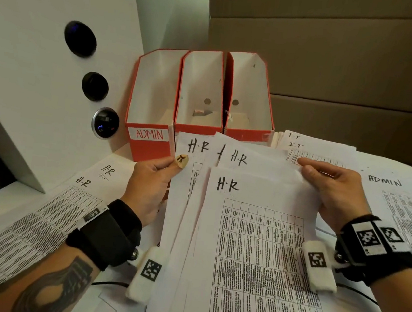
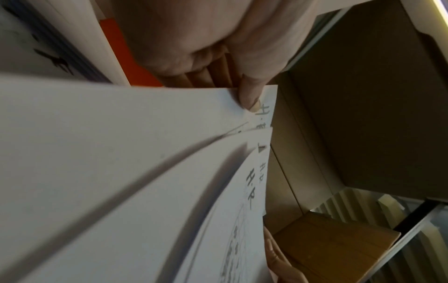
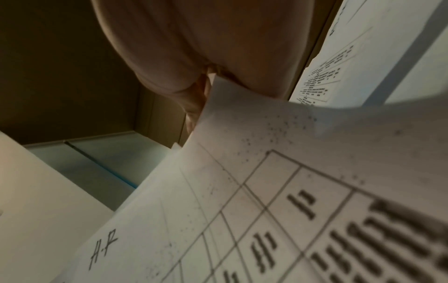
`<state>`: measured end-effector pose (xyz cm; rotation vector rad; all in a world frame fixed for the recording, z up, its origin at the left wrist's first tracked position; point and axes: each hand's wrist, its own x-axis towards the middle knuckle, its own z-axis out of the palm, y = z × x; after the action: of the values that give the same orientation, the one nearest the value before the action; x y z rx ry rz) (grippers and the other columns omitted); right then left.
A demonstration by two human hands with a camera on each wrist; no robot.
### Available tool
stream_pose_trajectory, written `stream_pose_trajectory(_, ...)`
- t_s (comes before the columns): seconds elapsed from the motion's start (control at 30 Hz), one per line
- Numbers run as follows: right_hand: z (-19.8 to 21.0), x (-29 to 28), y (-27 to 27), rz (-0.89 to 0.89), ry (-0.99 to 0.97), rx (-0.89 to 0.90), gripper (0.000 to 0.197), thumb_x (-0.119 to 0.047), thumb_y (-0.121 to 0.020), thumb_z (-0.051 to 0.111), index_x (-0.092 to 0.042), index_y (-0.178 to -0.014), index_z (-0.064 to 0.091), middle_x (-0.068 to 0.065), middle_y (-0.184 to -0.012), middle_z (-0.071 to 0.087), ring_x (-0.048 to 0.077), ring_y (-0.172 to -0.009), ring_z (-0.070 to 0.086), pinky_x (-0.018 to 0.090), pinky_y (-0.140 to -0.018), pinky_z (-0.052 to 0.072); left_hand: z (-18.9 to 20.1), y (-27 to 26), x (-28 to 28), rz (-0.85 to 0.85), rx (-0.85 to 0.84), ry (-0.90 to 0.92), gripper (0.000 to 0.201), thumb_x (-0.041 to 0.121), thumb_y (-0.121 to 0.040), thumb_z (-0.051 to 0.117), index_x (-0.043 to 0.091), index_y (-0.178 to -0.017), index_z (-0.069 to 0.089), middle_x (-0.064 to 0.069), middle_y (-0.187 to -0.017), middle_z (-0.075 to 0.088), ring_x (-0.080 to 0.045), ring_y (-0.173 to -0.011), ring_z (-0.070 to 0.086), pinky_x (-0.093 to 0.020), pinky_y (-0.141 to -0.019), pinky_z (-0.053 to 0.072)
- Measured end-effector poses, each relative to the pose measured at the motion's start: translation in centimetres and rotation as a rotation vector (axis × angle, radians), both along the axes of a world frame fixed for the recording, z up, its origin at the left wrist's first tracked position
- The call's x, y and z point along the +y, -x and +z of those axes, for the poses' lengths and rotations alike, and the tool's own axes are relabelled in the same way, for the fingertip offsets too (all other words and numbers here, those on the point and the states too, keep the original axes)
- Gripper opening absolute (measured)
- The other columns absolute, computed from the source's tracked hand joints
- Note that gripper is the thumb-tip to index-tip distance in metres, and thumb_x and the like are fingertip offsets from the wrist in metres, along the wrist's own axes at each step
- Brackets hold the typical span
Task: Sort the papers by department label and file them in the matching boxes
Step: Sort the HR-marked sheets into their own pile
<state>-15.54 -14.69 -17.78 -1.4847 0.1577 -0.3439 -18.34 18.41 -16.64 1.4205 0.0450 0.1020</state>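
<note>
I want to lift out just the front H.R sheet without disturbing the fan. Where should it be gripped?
Judging by its pose, pinch the front H.R sheet at its upper right edge, coming from the right, beside the right hand. That edge lies on top and bare; its left edge overlaps the sheets that the left hand holds.

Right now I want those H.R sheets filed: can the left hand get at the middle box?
Probably not yet. The left hand is gripping the H.R sheets together with the right hand, and those sheets hang in front of the middle box.
</note>
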Motion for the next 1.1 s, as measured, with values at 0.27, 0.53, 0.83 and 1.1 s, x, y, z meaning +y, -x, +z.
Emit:
stream_pose_trajectory(0.27,-0.3,1.9,-0.9,-0.084,-0.127,0.004,0.012,-0.01,-0.089,0.079,-0.014,-0.101,0.082,0.003,-0.107,0.08,0.024,-0.111,0.072,0.042,-0.096,0.059,-0.4,1.4,-2.3,-0.369,0.004,-0.25,0.061,0.004,-0.082,0.084,0.021,-0.137,0.061,-0.005,-0.123,0.078,-0.026,-0.111,0.077,-0.051,-0.093,0.063)
stream_pose_trajectory(0.53,1.1,1.1,1.9,0.347,0.101,0.108,0.095,-0.037,-0.064,0.097,-0.022,-0.144,0.049,0.007,-0.131,0.07,0.026,-0.113,0.071,0.044,-0.094,0.055,3.1,0.8,-1.7,0.002,-0.283,-0.121,0.039,0.016,-0.077,0.082,0.014,-0.115,0.074,-0.002,-0.118,0.08,-0.021,-0.113,0.076,-0.05,-0.103,0.059)
stream_pose_trajectory(0.83,10.1,4.2,4.2,0.177,0.023,-0.433,0.023,-0.014,-0.084,0.082,-0.007,-0.105,0.076,0.012,-0.107,0.079,0.033,-0.104,0.075,0.059,-0.1,0.056,10.5,2.1,-2.5,-0.193,-0.585,-0.274,0.041,0.02,-0.087,0.083,0.019,-0.126,0.068,0.004,-0.123,0.077,-0.017,-0.122,0.071,-0.034,-0.104,0.056)
stream_pose_trajectory(1.1,10.8,6.7,5.7,0.193,0.209,-0.668,0.051,-0.015,-0.093,0.065,0.001,-0.135,0.04,0.024,-0.136,0.055,0.036,-0.124,0.06,0.055,-0.102,0.054,10.1,3.7,-3.8,0.028,-0.7,-0.254,0.028,0.009,-0.097,0.074,0.036,-0.095,0.079,0.016,-0.099,0.079,-0.011,-0.1,0.075,-0.031,-0.089,0.06)
